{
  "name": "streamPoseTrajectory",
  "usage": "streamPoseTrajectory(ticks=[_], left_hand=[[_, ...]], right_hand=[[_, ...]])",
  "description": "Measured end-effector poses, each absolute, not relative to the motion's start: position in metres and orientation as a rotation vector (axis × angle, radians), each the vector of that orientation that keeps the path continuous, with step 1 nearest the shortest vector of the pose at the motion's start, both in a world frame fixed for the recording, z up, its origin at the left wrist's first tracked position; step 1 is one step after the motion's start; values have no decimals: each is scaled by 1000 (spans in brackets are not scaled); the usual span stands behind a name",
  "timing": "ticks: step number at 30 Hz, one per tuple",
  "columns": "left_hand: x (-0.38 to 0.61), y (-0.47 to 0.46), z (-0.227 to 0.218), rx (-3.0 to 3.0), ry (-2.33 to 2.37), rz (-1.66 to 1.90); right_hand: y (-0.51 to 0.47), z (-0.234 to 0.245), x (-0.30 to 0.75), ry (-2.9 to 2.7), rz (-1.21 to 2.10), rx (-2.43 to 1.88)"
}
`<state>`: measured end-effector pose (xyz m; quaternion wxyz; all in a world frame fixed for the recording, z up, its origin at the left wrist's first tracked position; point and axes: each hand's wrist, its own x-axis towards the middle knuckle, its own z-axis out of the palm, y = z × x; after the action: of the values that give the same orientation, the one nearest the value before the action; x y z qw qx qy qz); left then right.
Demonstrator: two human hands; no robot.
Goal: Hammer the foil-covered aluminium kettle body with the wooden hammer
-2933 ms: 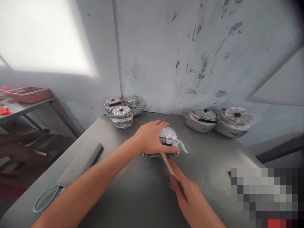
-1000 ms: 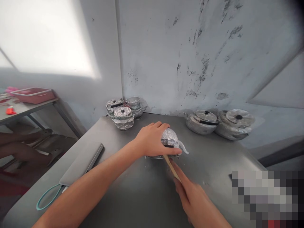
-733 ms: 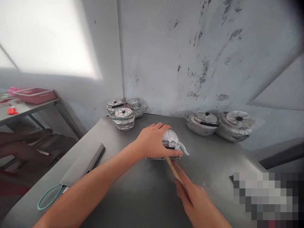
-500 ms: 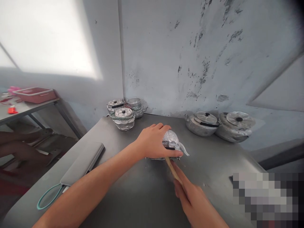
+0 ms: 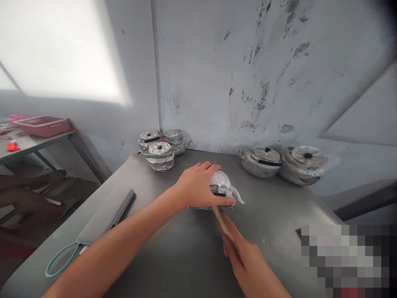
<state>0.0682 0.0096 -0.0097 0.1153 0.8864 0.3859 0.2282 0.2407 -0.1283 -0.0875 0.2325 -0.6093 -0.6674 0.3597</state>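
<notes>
A small embossed silver metal kettle with a curved spout rests on the grey table, its rounded side up, so it looks upside down. Over its left and top, my left hand is closed, thumb stretched along the near side by a black handle grip. Low in front of the kettle, my right hand is wrapped around a light wooden stick. The stick's far end disappears under my left hand at the kettle, so I cannot tell what is on it.
Several patterned metal pots stand at the table's back left. Two larger lidded kettles are at the back right. A grey flat case with a teal loop lies left. Beyond, a pink basket sits on another table. A blurred patch covers the lower right.
The whole view has shifted slightly, with everything a little further left. Both hands keep their hold, and the kettle stays in the same place on the table.
</notes>
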Motion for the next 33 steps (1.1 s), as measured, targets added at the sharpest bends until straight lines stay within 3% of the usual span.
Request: streamPoseTrajectory(ticks=[14, 33], left_hand=[[68, 8, -9, 2606, 1136, 652], [68, 10, -10, 2594, 1131, 665]], right_hand=[[-126, -92, 240, -1760, 1038, -1687], [-126, -93, 242, -1768, 800, -1719]])
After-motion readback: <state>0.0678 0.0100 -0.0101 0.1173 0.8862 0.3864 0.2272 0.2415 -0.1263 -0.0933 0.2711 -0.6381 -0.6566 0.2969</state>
